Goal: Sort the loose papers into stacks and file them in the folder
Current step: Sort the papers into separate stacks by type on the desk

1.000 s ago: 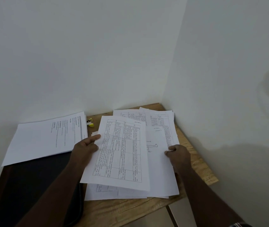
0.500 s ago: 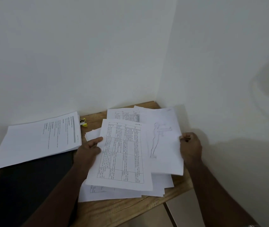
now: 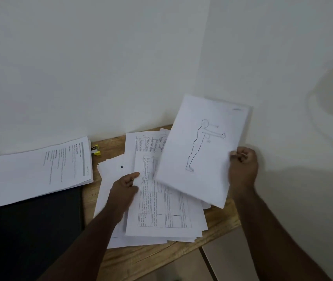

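Head view: right hand (image 3: pixel 242 169) pinches one figure sheet (image 3: pixel 202 151); left hand (image 3: pixel 124 187) grips one table sheet (image 3: pixel 161 205) above the loose pile (image 3: pixel 110 169).

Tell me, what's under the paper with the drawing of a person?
Under the figure sheet, lifted by the right hand, lie table-printed papers held by the left hand. Whatever lies beneath those is covered.
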